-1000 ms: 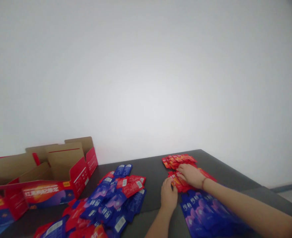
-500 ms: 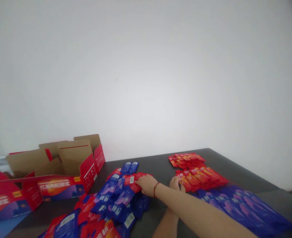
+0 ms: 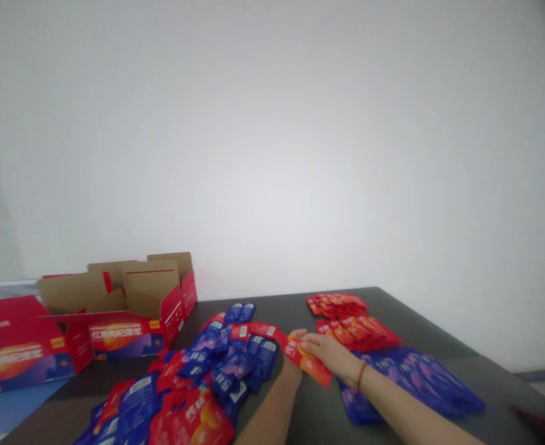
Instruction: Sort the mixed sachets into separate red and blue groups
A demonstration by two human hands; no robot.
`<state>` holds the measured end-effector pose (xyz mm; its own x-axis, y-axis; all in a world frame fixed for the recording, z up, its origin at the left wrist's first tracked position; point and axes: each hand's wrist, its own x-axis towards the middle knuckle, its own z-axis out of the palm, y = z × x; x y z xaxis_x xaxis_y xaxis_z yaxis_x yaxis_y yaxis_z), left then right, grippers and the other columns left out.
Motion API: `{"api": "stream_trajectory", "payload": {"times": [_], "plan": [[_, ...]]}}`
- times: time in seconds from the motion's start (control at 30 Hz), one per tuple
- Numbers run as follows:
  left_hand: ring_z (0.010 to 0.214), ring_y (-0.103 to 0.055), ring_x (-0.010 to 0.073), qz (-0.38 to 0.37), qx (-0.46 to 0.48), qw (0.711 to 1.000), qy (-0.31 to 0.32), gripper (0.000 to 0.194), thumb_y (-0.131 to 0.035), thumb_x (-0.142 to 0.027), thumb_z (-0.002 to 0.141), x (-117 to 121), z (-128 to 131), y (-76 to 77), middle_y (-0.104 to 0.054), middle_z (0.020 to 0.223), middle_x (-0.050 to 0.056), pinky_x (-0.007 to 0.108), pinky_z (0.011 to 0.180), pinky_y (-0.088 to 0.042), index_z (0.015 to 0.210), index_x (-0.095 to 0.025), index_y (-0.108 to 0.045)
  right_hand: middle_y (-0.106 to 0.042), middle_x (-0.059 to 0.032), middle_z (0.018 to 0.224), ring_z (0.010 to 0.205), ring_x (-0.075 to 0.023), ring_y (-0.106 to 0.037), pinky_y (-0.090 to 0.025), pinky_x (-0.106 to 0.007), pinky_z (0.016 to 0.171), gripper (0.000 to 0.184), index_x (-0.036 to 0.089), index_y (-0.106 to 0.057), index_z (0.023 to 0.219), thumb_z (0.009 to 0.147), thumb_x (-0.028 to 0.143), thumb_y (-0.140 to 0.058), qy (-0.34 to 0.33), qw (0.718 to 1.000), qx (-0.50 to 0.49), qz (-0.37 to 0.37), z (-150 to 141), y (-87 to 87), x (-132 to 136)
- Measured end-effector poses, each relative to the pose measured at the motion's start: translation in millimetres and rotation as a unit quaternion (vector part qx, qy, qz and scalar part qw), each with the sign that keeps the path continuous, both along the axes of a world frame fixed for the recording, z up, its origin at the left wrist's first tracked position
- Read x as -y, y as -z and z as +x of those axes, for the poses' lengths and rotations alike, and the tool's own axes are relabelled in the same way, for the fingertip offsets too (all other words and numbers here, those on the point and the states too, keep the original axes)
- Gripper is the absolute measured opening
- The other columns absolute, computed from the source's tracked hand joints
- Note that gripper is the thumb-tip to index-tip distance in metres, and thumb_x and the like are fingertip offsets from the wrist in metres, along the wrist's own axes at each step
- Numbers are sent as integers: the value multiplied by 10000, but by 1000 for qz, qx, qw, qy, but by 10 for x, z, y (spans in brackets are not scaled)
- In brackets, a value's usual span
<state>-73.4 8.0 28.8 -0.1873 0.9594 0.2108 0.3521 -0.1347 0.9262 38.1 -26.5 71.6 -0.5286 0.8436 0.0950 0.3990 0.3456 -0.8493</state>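
Note:
A red and orange pouch [image 3: 316, 369] is held up above the dark table, between my two hands. My right hand [image 3: 330, 353], with a thin red cord at the wrist, is closed on its upper side. Behind the pouch, my left hand [image 3: 293, 364] is closed around its other end, its fingers partly hidden. To the left of the hands lies a mixed heap of blue pouches [image 3: 235, 364] and red pouches [image 3: 202, 414]. On the right, overlapping red pouches [image 3: 358, 332] form a row, with blue pouches [image 3: 416, 380] laid out in front.
Open printed cardboard boxes [image 3: 124, 337] stand at the left of the dark table [image 3: 295, 309]. Another row of red pouches [image 3: 337, 304] lies farther back on the right. A white wall [image 3: 272, 154] rises behind the table.
My right hand has drawn back rightward from the heap with a red pouch. My left hand has left the red row and come leftward to the pouch. My arms have uncrossed.

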Motion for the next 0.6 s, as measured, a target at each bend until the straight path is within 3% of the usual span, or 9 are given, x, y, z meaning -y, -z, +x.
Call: {"api": "stream_trajectory", "payload": {"times": [0.1, 0.23, 0.37, 0.43, 0.5, 0.6], "plan": [[955, -589, 190, -41, 22, 999, 1, 315, -527, -342, 891, 144, -346, -76, -574, 1135, 75, 394, 808, -510, 1145, -155, -534, -692, -35, 788, 680, -141, -620, -434, -208, 565, 306, 154, -633, 863, 900, 325, -383, 8, 992, 120, 44, 67, 148, 152], [1023, -596, 194, -56, -10, 998, -9, 343, -284, -177, 917, 423, -688, -134, -604, 1149, 119, 351, 845, -484, 1122, -115, -551, -695, -66, 791, 716, -182, -622, -440, -251, 624, 196, 141, -671, 802, 820, 258, -514, 24, 977, 195, 86, -49, 295, 315], [1030, -590, 234, -50, -108, 992, 53, 281, -464, -154, 754, 1005, -725, -38, -675, 1025, 102, 367, 946, -413, 961, -126, -653, -650, -154, 1060, 1002, -270, -577, -411, -365, 858, 267, 131, -651, 1013, 794, 179, -505, 47, 967, 210, 138, -196, 320, 563], [1133, -532, 239, -39, -171, 979, 101, 372, -537, -145, 684, 1339, -673, 46, -638, 1153, 91, 354, 1027, -337, 1037, -160, -654, -593, -178, 1178, 1120, -284, -513, -364, -401, 946, 342, 116, -611, 1115, 818, 167, -448, 49, 959, 213, 182, -236, 364, 728], [1291, -378, 265, -26, -351, 928, 120, 566, -548, -189, 695, 1602, -604, 122, -463, 1373, 126, 393, 1104, -220, 1258, -134, -527, -534, -190, 1273, 1199, -294, -457, -322, -420, 1009, 414, 90, -559, 1206, 825, 210, -452, 42, 946, 227, 228, -255, 478, 881], [1333, -310, 279, -47, -507, 856, 88, 591, -467, -226, 778, 1777, -481, 179, -369, 1426, 167, 431, 1116, -186, 1347, -75, -415, -445, -185, 1372, 1289, -295, -364, -250, -431, 1079, 518, 71, -481, 1302, 819, 257, -465, 51, 933, 244, 259, -246, 722, 1013]]}}
